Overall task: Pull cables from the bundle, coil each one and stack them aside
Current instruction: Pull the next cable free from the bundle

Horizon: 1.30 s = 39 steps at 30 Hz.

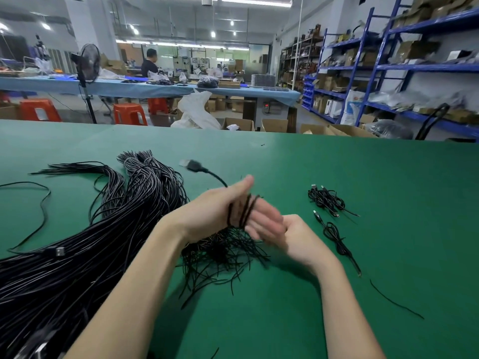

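A big bundle of black cables [77, 250] lies across the left of the green table [337, 164], its loose ends fanned out under my hands. My left hand [212, 211] is raised at the centre with turns of one black cable [245, 209] wound around its fingers. That cable's USB plug [190, 165] sticks out to the upper left above the hand. My right hand [285, 237], blurred, is right beside the coil, its fingers against the wound turns. Whether it pinches the cable is unclear.
Coiled cables [326, 199] lie on the right of the table, with another loosely coiled one [337, 237] just below. A single cable [39, 203] loops at far left, a stray wire [396, 301] at lower right. Beyond the table's far edge stand stools, boxes and blue shelves.
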Tool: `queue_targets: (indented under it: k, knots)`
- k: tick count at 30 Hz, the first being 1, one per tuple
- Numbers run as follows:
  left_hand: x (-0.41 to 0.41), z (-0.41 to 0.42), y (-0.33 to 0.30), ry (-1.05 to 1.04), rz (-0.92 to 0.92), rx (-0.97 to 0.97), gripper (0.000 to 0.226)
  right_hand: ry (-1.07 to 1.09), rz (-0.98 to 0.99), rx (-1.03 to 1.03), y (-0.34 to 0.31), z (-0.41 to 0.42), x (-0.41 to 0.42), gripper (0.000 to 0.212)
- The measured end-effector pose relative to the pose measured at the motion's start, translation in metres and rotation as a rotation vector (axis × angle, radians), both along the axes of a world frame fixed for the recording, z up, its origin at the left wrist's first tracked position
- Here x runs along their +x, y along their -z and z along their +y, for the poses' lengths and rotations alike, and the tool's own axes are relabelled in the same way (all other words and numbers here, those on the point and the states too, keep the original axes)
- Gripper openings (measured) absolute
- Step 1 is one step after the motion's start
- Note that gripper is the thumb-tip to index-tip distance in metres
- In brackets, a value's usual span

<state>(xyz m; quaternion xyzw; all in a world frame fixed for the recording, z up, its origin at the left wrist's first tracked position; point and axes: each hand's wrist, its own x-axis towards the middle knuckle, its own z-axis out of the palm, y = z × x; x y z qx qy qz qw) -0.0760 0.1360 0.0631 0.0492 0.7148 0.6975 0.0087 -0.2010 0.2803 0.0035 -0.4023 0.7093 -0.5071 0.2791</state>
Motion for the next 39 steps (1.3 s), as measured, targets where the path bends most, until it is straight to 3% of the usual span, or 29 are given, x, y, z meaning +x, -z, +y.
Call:
queue_targets:
  k: [1, 4, 7, 10, 15, 18, 25, 28, 32, 36, 39]
  knots:
    - [0.003, 0.002, -0.004, 0.061, -0.058, -0.161, 0.073, -0.021, 0.052, 0.024, -0.004, 0.001, -0.001, 0.018]
    - [0.004, 0.014, -0.011, 0.185, -0.253, -0.532, 0.066, -0.064, 0.145, 0.082, -0.017, 0.001, 0.001, 0.024]
    - [-0.001, 0.024, -0.007, 0.082, -0.436, -0.773, 0.060, -0.060, 0.249, 0.107, -0.029, 0.003, -0.002, 0.008]
    - [-0.006, 0.021, -0.003, -0.067, -0.425, -0.973, 0.055, 0.000, 0.259, 0.079, -0.035, 0.001, -0.003, 0.011]
    - [-0.010, 0.018, 0.001, -0.210, -0.353, -1.196, 0.042, 0.099, 0.005, -0.002, -0.031, -0.006, 0.000, 0.008]
    - [-0.011, 0.014, 0.004, -0.293, -0.297, -1.144, 0.041, 0.133, -0.029, -0.042, -0.026, -0.006, -0.002, 0.006]
    - [-0.018, 0.012, 0.006, -0.493, -0.116, -0.741, 0.041, 0.286, -0.108, -0.167, -0.026, -0.009, 0.001, 0.009]
    - [-0.019, 0.010, 0.006, -0.487, -0.086, -0.603, 0.046, 0.227, -0.165, -0.195, -0.029, -0.008, 0.001, 0.010]
    - [-0.026, 0.015, 0.012, -0.568, -0.066, -0.569, 0.047, 0.253, -0.228, -0.189, -0.027, -0.008, 0.003, 0.009]
    - [-0.034, 0.024, 0.018, -0.661, -0.001, -0.530, 0.040, 0.355, -0.386, -0.265, -0.021, -0.012, 0.005, 0.008]
    - [-0.035, 0.031, 0.020, -0.739, 0.029, -0.495, 0.038, 0.318, -0.508, -0.302, -0.018, -0.017, 0.009, 0.012]
